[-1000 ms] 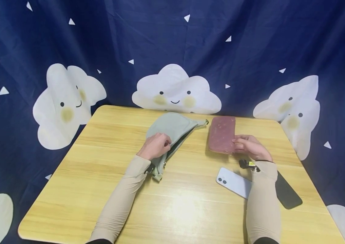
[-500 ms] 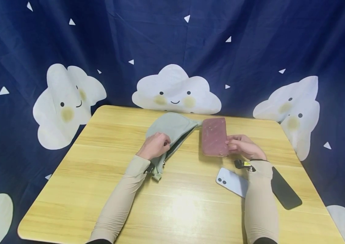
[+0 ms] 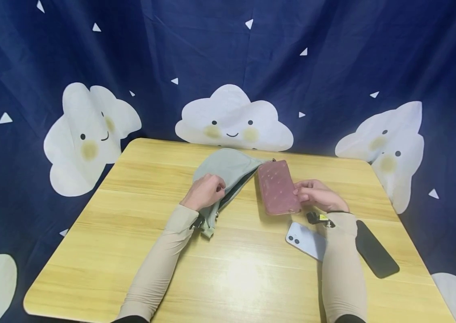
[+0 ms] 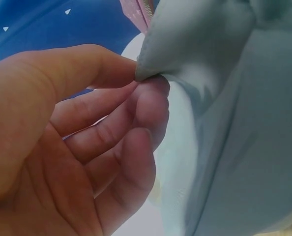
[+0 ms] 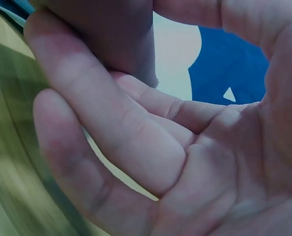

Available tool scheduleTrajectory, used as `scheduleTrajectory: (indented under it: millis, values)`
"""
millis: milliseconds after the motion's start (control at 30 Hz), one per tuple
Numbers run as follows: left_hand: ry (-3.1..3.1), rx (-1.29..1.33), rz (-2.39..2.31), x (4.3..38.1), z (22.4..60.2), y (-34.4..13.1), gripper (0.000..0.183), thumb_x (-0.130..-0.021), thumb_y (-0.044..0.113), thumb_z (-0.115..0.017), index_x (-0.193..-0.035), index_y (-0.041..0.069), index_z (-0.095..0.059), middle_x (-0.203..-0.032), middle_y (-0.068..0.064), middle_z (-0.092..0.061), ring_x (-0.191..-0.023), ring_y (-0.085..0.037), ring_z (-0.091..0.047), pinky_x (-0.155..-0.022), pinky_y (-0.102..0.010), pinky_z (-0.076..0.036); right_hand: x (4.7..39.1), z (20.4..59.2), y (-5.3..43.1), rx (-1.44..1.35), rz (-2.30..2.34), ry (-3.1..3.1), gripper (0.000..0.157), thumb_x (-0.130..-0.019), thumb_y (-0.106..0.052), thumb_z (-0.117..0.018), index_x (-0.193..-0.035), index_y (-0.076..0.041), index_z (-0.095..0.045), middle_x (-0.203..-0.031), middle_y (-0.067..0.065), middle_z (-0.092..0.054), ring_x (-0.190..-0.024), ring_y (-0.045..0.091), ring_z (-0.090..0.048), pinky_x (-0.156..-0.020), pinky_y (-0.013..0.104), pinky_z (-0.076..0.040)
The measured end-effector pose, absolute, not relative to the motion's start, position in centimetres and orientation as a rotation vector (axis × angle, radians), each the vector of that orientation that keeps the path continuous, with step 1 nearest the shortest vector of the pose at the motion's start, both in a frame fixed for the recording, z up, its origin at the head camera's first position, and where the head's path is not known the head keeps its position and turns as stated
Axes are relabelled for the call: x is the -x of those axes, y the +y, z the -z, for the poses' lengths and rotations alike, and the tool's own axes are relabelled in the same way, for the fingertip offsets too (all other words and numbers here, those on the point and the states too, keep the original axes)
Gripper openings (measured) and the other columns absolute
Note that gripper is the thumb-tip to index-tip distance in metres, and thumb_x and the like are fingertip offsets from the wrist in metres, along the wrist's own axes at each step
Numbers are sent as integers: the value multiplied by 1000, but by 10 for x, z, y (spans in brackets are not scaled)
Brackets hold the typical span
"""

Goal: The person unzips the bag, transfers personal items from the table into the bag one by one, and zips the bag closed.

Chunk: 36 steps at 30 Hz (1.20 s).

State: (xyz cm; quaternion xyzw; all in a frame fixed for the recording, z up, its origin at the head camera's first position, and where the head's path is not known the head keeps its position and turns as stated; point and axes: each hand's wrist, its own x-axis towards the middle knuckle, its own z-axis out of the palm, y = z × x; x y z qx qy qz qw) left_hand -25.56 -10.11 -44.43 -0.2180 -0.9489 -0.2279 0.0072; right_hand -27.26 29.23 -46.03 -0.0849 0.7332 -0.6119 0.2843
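Observation:
A pale green crescent-shaped bag (image 3: 228, 168) lies at the back middle of the table, its long opening gaping toward the right. My left hand (image 3: 205, 193) pinches the edge of that opening; the left wrist view shows the fabric (image 4: 185, 54) between thumb and fingertips. To the right, my right hand (image 3: 318, 195) grips a dusky pink zip wallet (image 3: 278, 187) by its right edge. The wallet is held tilted above the table, beside the bag's opening and in front of the bag's far tip. In the right wrist view, the wallet (image 5: 111, 34) sits between thumb and fingers.
A light-coloured phone (image 3: 305, 240) lies below the right hand, partly covered by the forearm. Beyond that arm lies a black phone-like slab (image 3: 377, 251). The wooden table (image 3: 102, 251) ends at a dark blue curtain (image 3: 211, 45) with cloud prints.
My right hand has moved left with the wallet, bringing it from right of the bag's tip to the bag's opening. The wallet has tilted. My left hand stays at the bag's edge.

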Motion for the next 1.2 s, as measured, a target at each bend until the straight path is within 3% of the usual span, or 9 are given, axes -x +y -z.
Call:
scheduleTrajectory:
  millis: [200,467,700,1033,1200]
  values:
    - [-2962,680,716,256,444,-101,19,-87,11,-66,-100,9,-80,-95,-3,-76,-78,-15,-64,-68,-31,-53,274,462,289,262,1611,1934,39,-96,-5,-53,-130,14,-51,-68,-7,-46,-73,8,-55,-80,30,-53]
    - [-2961,684,719,257,443,-102,18,-88,10,-67,-99,10,-80,-92,-2,-75,-76,-15,-62,-65,-29,-50,276,465,285,351,1636,1789,27,-101,-5,-52,-124,3,-61,-85,-4,-74,-84,9,-71,-82,32,-59]
    - [-2960,689,721,257,443,-102,18,-88,11,-66,-100,9,-79,-92,-2,-74,-76,-16,-62,-65,-29,-50,277,466,278,341,1702,1684,23,-99,-5,-54,-119,-4,-65,-73,-8,-56,-77,7,-60,-82,28,-56]
    - [-2934,699,732,257,442,-102,17,-87,10,-64,-96,10,-78,-83,0,-70,-74,-16,-60,-62,-30,-47,277,471,264,329,1738,1666,21,-99,-5,-55,-114,-7,-69,-76,-7,-68,-77,7,-66,-80,28,-58]
    - [-2935,688,735,257,442,-102,20,-87,9,-64,-99,10,-79,-88,-1,-73,-79,-17,-63,-66,-33,-52,277,471,255,284,1753,1683,19,-99,-5,-56,-111,-10,-69,-84,-5,-74,-78,8,-69,-80,31,-59]
